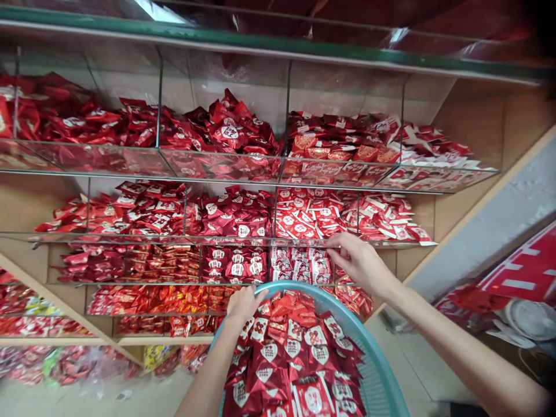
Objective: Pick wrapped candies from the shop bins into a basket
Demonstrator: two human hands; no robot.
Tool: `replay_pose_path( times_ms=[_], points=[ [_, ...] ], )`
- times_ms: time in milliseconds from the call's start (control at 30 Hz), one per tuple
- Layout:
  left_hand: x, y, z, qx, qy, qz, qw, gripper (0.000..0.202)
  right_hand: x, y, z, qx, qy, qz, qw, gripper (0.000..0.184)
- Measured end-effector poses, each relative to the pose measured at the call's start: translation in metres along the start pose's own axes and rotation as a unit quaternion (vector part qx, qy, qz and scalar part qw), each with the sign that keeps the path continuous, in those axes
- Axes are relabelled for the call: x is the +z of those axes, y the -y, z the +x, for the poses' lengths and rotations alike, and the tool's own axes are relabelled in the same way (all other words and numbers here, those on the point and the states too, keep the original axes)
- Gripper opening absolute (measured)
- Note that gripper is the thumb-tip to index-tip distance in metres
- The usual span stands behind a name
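While our left hand holds the rim of a teal basket piled with red packets, our right hand, fingers bent, is by a glass shelf beyond, though we cannot tell whether it grasps anything.

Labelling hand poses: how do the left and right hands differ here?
The left hand grips the teal basket by its rim; the right hand is off it, by the shelved packets. The right hand is higher in view, the left lower. Both hands are bare.
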State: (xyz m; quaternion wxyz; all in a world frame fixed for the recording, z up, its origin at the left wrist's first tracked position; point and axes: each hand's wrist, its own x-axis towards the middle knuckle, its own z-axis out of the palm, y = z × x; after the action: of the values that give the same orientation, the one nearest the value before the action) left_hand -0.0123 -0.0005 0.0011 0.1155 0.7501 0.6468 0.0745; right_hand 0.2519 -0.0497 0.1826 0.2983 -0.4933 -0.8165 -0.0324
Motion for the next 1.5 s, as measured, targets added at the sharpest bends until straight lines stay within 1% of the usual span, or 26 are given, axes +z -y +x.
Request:
replay_pose_path(
  times_ms=[67, 133, 200, 267, 333, 433, 533, 700, 833, 967, 1100, 1200, 1300, 1500],
  points=[
    [0.000, 0.001, 0.000, 0.000, 0.002, -0.003, 1.000, 0.066, -0.002, -0.006, 0.023, -0.023, -0.004, -0.060, 0.998, 0.014],
    [0.000, 0.001, 0.000, -0.001, 0.000, -0.001, 1.000, 0.067, -0.002, -0.009, 0.042, -0.056, 0.009, -0.114, 0.992, 0.016],
    [0.001, 0.001, 0.001, 0.000, -0.006, 0.001, 1.000, 0.067, -0.001, -0.009, 0.058, -0.098, 0.040, -0.148, 0.983, 0.018],
    [0.003, 0.002, 0.001, 0.002, -0.013, 0.002, 1.000, 0.067, 0.002, -0.010, 0.071, -0.134, 0.080, -0.158, 0.975, 0.020],
    [0.003, 0.001, 0.001, 0.003, -0.016, 0.004, 1.000, 0.067, 0.005, -0.011, 0.083, -0.148, 0.123, -0.150, 0.970, 0.025],
    [0.003, 0.000, 0.000, -0.003, -0.014, 0.005, 1.000, 0.067, 0.008, -0.015, 0.099, -0.130, 0.192, -0.125, 0.965, 0.033],
    [0.000, -0.002, -0.002, -0.010, -0.010, 0.004, 1.000, 0.068, 0.010, -0.020, 0.111, -0.110, 0.247, -0.105, 0.957, 0.040],
    [-0.001, -0.003, -0.002, -0.013, 0.002, 0.002, 1.000, 0.068, 0.014, -0.022, 0.122, -0.076, 0.297, -0.114, 0.945, 0.044],
    [0.002, -0.001, -0.002, -0.007, -0.010, -0.001, 1.000, 0.067, 0.016, -0.019, 0.127, -0.054, 0.329, -0.149, 0.931, 0.044],
    [0.003, 0.001, -0.001, -0.005, -0.022, -0.009, 1.000, 0.067, 0.016, -0.017, 0.130, -0.051, 0.329, -0.165, 0.928, 0.041],
    [0.001, 0.000, -0.002, -0.004, -0.016, -0.003, 1.000, 0.067, 0.013, -0.019, 0.128, -0.045, 0.313, -0.174, 0.932, 0.040],
    [0.000, 0.000, -0.001, -0.003, -0.010, 0.001, 1.000, 0.067, 0.007, -0.023, 0.125, -0.054, 0.300, -0.164, 0.938, 0.039],
    [0.001, 0.001, 0.000, 0.003, -0.018, 0.007, 1.000, 0.065, -0.002, -0.025, 0.119, -0.062, 0.290, -0.151, 0.943, 0.040],
    [0.004, 0.002, 0.001, 0.007, -0.022, 0.007, 1.000, 0.068, -0.013, -0.022, 0.107, -0.058, 0.284, -0.161, 0.943, 0.039]
  ],
)
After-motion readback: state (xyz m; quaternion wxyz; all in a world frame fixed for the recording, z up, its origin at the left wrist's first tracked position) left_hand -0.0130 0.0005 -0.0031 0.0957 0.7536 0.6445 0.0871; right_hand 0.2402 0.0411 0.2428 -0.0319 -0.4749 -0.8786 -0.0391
